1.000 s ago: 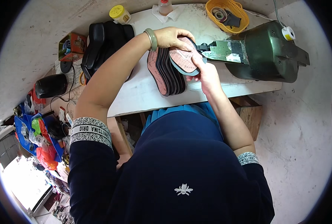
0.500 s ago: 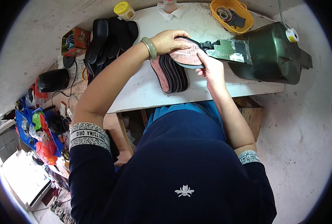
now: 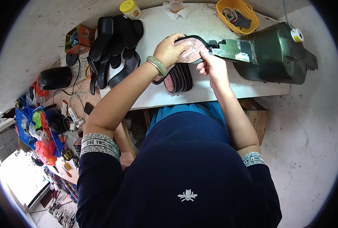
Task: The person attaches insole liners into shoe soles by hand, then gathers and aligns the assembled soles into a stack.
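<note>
Two hands grip one sole above the counter, with bare surface to its right corner

Both hands hold a pink-faced, black-rimmed sole up over the middle of the white counter. The left hand grasps its upper left side, thumb across the pink face. The right hand pinches its right side, thumb on the face, the remaining fingers curled loosely below. The sole's lower end passes behind the left wrist, and its right rim comes right up to the narrow arm of a dark green machine; whether they touch, I cannot tell.

Beneath it, a stack of similar soles sits near the counter's front edge, partly covered from view. From the stack to the front right corner runs a bare strip, bounded behind by the machine. Another open patch lies toward the far edge, between a bottle on a white cloth and a yellow basket. Tighter is the left side: black moulded pieces crowd the left edge, with a yellow-lidded jar at the far left corner.
</note>
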Demonstrator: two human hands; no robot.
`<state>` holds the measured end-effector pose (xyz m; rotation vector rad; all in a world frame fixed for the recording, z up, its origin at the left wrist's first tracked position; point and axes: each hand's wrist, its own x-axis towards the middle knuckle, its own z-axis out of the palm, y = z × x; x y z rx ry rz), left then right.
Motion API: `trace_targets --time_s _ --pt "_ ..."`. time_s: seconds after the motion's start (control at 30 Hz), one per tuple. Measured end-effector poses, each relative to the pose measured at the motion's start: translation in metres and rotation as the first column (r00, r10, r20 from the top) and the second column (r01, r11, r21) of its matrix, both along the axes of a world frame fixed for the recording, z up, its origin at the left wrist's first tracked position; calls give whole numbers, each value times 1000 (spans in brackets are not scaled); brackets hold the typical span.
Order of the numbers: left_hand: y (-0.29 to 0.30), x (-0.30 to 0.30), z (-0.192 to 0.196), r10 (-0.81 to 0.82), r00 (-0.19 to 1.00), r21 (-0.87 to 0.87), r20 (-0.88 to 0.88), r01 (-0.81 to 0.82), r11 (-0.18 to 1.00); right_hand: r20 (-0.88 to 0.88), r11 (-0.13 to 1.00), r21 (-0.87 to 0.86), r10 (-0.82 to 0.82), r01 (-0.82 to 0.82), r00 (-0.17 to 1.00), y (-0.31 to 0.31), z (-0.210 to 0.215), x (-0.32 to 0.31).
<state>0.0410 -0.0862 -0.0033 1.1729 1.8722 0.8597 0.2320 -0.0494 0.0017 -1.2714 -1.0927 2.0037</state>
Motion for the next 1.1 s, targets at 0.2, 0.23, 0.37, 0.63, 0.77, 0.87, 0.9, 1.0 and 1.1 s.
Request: trace_targets --time_s 0.2,0.23,0.37,0.63,0.77,0.87,0.9,1.0,1.1 --pt "-10 9 -7 -20 999 61 -31 22 998 35 999 19 -48 47 998 4 3 5" --pt "-12 13 -8 -13 1000 58 -16 14 998 42 998 43 -50 48 998 3 2 7" --pt "-12 27 -10 28 1000 49 -1 -27 998 29 996 83 -40 37 999 -9 -6 15" --pt "1 29 -4 128 953 144 -274 -91 985 -76 977 76 207 -201 975 -37 -38 38" --pt "11 28 -15 228 952 195 -202 -190 962 -154 991 -6 134 -137 979 -29 -28 39" --pt "20 29 -23 279 945 194 -170 -246 950 -157 994 -52 87 -97 984 -23 -16 40" --pt "22 29 -25 299 940 178 -164 -269 946 -136 995 -69 67 -77 988 -21 -10 40" --pt "28 29 -27 337 929 146 -153 -316 938 -92 994 -101 28 -37 995 -16 -1 42" --pt "37 26 -18 313 948 -12 -65 -314 949 -88 997 -74 29 -36 996 -7 2 50"
